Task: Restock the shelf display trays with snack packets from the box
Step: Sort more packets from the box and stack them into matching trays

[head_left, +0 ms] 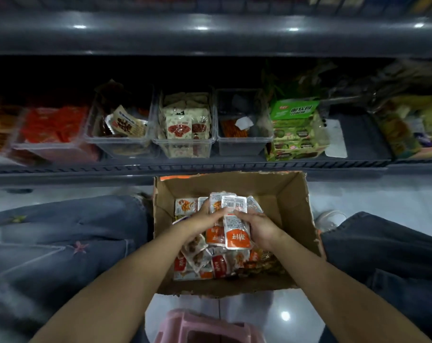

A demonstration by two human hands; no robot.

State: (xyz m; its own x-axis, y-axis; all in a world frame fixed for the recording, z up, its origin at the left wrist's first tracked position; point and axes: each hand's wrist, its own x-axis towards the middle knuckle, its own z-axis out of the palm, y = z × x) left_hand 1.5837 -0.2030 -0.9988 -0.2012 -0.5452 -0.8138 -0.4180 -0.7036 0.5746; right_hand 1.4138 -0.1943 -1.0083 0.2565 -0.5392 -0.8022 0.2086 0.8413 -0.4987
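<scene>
Gathering orange-and-white foil snack packets (235, 233) in the brown cardboard box (296, 214), left grip (205, 220) and right grip (259, 226) clamped on them; clear plastic tray (242, 147) beyond it seems barely filled

Single head-worn view, steeply downward, close over the box (292, 203), shelf (210, 167) beyond.
</scene>
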